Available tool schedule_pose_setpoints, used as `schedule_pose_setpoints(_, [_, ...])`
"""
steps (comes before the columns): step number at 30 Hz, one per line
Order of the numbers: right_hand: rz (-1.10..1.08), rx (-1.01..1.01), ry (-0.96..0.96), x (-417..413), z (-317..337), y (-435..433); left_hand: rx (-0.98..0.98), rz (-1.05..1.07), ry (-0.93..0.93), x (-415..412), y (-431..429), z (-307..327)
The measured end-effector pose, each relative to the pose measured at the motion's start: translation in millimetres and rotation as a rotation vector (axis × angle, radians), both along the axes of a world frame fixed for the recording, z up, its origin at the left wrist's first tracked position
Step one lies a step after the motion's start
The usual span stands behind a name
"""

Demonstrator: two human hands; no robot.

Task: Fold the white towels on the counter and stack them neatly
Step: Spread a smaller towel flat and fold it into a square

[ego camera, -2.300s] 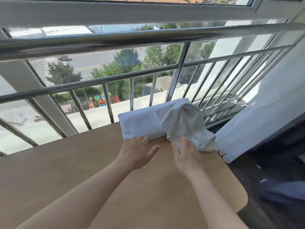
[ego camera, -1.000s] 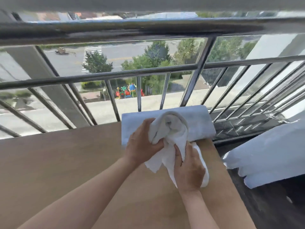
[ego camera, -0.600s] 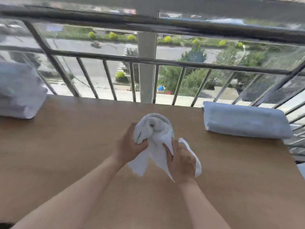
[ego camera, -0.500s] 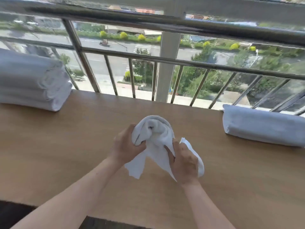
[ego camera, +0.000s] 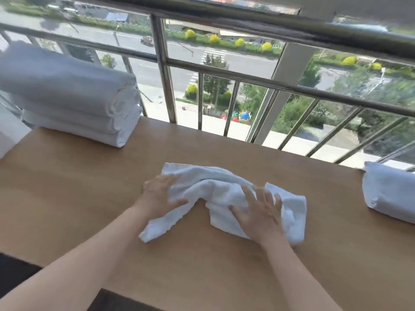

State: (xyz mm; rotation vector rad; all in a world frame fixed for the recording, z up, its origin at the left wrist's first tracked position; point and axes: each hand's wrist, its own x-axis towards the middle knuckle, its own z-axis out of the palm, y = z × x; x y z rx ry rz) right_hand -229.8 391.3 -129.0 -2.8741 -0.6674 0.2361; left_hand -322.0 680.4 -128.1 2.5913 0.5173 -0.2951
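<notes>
A crumpled white towel [ego camera: 215, 189] lies in the middle of the wooden counter [ego camera: 67, 198]. My left hand [ego camera: 160, 194] rests flat on the towel's left part, fingers spread. My right hand [ego camera: 258, 212] presses flat on its right part, fingers apart. At the counter's back left stands a stack of folded white towels [ego camera: 71, 95]. One more folded white towel [ego camera: 390, 191] lies at the right edge, partly cut off by the frame.
A metal railing [ego camera: 224, 72] with vertical bars runs along the counter's far edge, with a street and trees far below. The counter's near edge drops to a dark floor [ego camera: 18, 272] at the lower left.
Both hands carried the bunched towel from the right-hand towel to the counter's middle, set it down and went from gripping it to lying flat. The view swung left, revealing the stack.
</notes>
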Motion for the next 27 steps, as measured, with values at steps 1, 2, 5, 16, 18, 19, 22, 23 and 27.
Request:
schedule_pose_setpoints(1, [0.013, 0.039, 0.012, -1, -4, 13, -0.009, 0.023, 0.054, 4, 4, -7])
schedule_pose_setpoints(2, [0.029, 0.077, 0.013, -3, -7, 26, -0.019, 0.047, 0.098, 8, 8, -14])
schedule_pose_setpoints(5, [0.072, 0.203, -0.015, -13, -18, 63, -0.056, 0.125, 0.143, 14, 22, -29])
schedule_pose_setpoints(16, [-0.57, 0.609, 0.412, -75, -30, 164, -0.426, 0.493, -0.164, 49, 70, -46])
schedule_pose_setpoints(18, [-0.845, 0.714, 0.439, -77, -29, 182, -0.593, 0.508, -0.104, 58, 80, -49])
schedule_pose_setpoints(19, [-0.991, 0.798, 0.442, -77, -28, 190, -0.661, 0.478, -0.053, 62, 84, -51])
schedule_pose_setpoints(22, [-1.291, 1.151, 0.482, -80, -24, 212, -0.843, 0.358, 0.093, 66, 93, -55])
schedule_pose_setpoints(23, [-1.319, 1.255, 0.515, -81, -25, 217, -0.878, 0.308, 0.113, 66, 95, -55])
schedule_pose_setpoints(27, [-1.234, 1.354, 0.661, -97, -28, 231, -1.036, 0.218, 0.138, 55, 107, -52])
